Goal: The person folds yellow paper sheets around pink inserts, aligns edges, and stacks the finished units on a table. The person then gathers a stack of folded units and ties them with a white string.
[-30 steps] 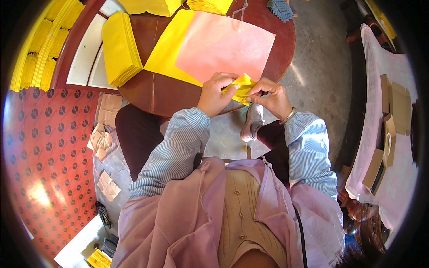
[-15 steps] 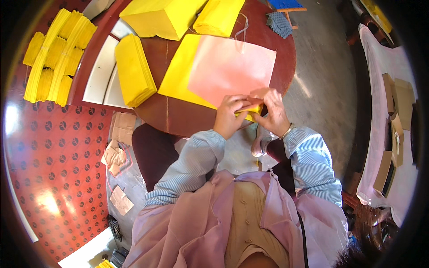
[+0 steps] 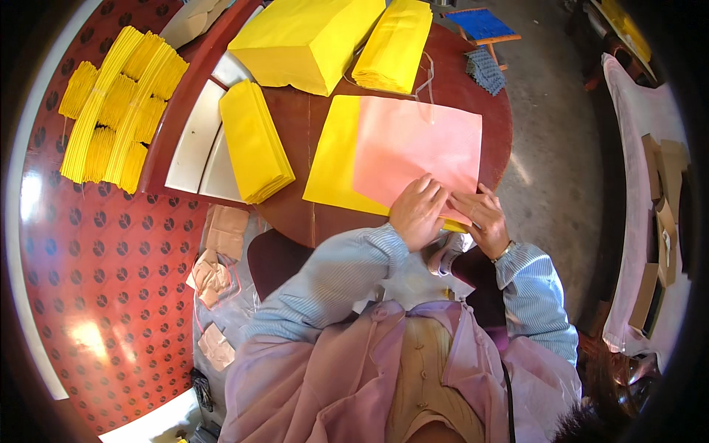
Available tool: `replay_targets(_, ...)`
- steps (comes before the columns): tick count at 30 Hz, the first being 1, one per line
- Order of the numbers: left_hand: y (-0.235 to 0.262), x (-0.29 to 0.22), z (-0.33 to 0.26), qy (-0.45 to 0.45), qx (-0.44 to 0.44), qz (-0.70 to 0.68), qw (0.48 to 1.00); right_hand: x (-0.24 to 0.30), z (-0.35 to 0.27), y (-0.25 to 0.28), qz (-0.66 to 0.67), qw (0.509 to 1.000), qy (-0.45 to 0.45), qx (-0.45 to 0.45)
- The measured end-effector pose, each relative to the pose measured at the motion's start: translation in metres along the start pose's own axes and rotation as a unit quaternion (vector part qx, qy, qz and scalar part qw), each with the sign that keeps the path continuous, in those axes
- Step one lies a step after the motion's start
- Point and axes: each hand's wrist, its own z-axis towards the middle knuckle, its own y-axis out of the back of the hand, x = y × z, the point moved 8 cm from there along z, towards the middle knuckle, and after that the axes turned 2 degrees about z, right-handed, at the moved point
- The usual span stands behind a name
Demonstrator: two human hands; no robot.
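A pink sheet (image 3: 421, 140) lies over a yellow sheet (image 3: 332, 166) near the front of the round table. My left hand (image 3: 419, 213) presses on the sheets' near edge, its fingers laid on the pink surface. Beside it, at the near right corner, my right hand (image 3: 484, 220) grips the pink sheet's folded edge between thumb and fingers. A strip of yellow shows below that fold. The undersides of my fingers are hidden.
The reddish-brown round table (image 3: 295, 111) also bears a yellow folded stack (image 3: 255, 140), a big yellow bag (image 3: 310, 44) and a yellow bundle (image 3: 395, 48). Bundled yellow stacks (image 3: 122, 111) lie at the left. A blue stool (image 3: 480, 26) stands beyond. Cardboard boxes (image 3: 665, 199) are at the right.
The view has shifted, so the table sits lower and further right. My left hand has gone from pinching the near edge to lying on the pink sheet; the raised edge is now down.
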Motion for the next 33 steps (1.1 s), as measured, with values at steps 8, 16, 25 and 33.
replay_targets(8,0.062,0.115,-0.042,0.003,0.193,-0.032,0.981,-0.009,0.011,0.003,0.014,0.997,-0.064,0.043)
replay_targets(16,0.109,0.238,-0.046,0.270,0.171,-0.183,0.930,-0.055,0.013,0.003,0.100,0.952,-0.290,-0.020)
replay_targets(25,0.107,0.241,-0.072,0.396,0.009,-0.147,0.906,-0.056,0.026,-0.002,0.068,0.926,-0.369,-0.048)
replay_targets(33,0.105,0.229,-0.080,0.412,-0.085,-0.177,0.890,-0.046,0.030,0.000,0.110,0.924,-0.363,-0.050)
